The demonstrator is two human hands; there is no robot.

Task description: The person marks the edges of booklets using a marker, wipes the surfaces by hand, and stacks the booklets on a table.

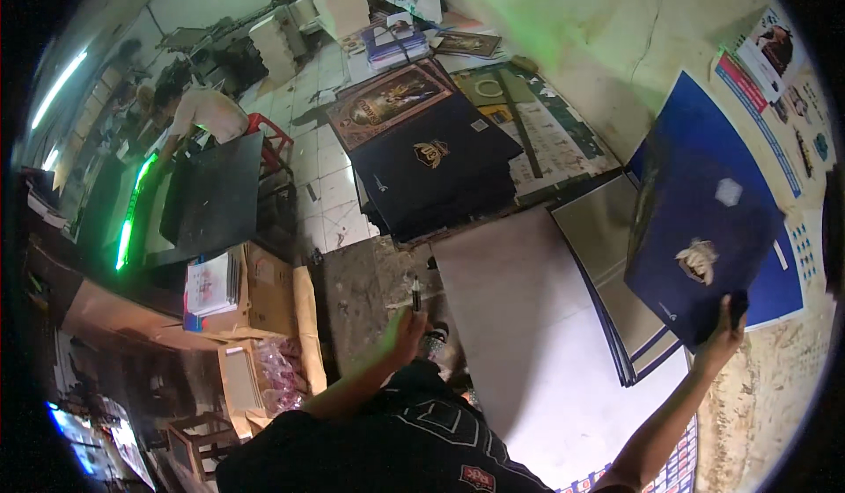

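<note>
My left hand [407, 333] is closed around a short, dark pen-like tool [416, 293] with a pale tip, held upright over the floor. At the right, my right hand [723, 342] grips the lower corner of a large dark blue cover [704, 220] with a gold emblem, which stands tilted up. Beneath it, several loose covers with greyish inner faces [607, 229] lie on the white-topped table [502, 308]. Farther off sits a thick stack of dark blue covers [440, 172], where a brown ornate cover [392, 110] lies toward the far side.
A blue panel [757, 158] leans against the right wall. To the left, cardboard boxes [268, 290] stand below a machine [211, 185] with a glowing green light bar [134, 216]. Another person [207, 114] bends over that machine, near a red chair [270, 136].
</note>
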